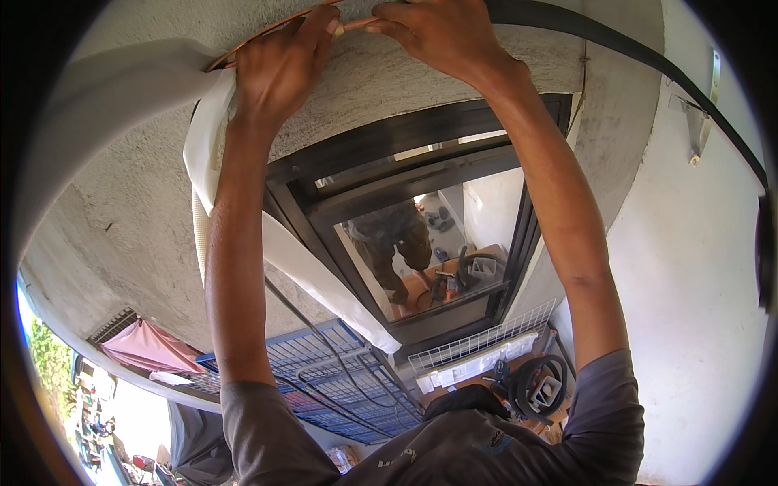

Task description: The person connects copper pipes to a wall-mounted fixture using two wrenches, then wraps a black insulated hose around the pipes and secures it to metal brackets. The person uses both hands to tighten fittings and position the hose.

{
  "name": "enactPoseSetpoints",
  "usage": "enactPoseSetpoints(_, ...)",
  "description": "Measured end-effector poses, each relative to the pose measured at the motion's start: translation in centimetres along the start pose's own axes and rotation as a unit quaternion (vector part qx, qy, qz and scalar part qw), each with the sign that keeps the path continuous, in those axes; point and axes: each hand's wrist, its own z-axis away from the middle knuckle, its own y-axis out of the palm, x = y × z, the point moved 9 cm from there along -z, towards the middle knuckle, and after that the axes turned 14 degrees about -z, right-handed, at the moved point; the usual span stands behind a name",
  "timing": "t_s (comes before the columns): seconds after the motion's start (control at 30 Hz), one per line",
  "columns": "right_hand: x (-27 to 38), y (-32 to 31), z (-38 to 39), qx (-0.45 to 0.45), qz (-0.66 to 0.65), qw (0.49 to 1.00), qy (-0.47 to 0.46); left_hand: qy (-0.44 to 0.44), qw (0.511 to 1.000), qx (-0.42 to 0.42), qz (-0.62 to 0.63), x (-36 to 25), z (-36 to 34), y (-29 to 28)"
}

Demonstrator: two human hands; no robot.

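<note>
Copper-coloured tubing [356, 25] extends along the rough grey wall [389, 85]; my left hand [279, 65] grips it, my right hand [442, 34] pinching it farther right.

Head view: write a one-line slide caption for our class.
Left hand and right hand hold copper-coloured tubing against a rough grey wall.

Rough grey wall [121, 211], black-framed window [421, 182] with reflections. White wall [689, 267] at right, bracket [694, 134] on it. Blue grille [340, 381] below. Bright daylight, greenery [47, 364] lower left.
</note>
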Motion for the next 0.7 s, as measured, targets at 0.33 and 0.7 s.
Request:
enactPoseSetpoints(0.33, -0.1, -0.1, -0.2, -0.001, -0.021, 1.0, 0.009, -0.046, 0.995, 0.072, 0.06, 0.3, -0.4, -0.7)
enactPoseSetpoints(0.7, -0.4, 0.3, -0.2, 0.016, -0.021, 0.999, 0.019, 0.004, 0.999, 0.004, 0.033, -0.6, -0.3, -1.3)
